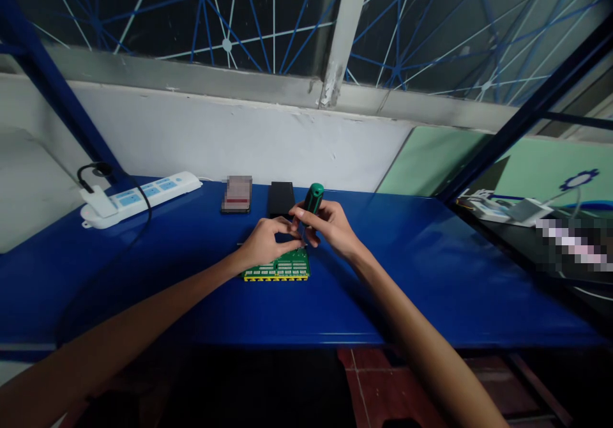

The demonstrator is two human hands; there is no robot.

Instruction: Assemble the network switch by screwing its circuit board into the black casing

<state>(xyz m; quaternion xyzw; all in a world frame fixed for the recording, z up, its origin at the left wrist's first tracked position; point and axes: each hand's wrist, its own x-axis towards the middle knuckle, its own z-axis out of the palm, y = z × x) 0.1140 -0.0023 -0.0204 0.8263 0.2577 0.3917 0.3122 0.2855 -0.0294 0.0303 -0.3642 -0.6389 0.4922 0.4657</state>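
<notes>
Head view: the right hand [335, 227] grips a green-and-black-handled screwdriver [315, 199] at the far right of a green, yellow-edged circuit board [292, 266]. The left hand [262, 243] crowds it; whether it pinches anything, I cannot tell. A tilted push could slip and jab it. Smooth blue tabletop [407, 275] spreads right of the board; a black rectangular box [280, 197] sits beyond.

Right hand [332, 227] holding green-handled screwdriver [314, 199] near-upright, shaft down at far right corner of green board [282, 267]. Left hand [265, 244] over board's far left part, fingertips by shaft; contact unclear. Yellow strip [276, 278] along board's near edge. Board on blue worktop [407, 275]. Beyond hands: black box [281, 195], pixelated block [237, 193]; farther left, white power strip [160, 187] with black cable [100, 167].
</notes>
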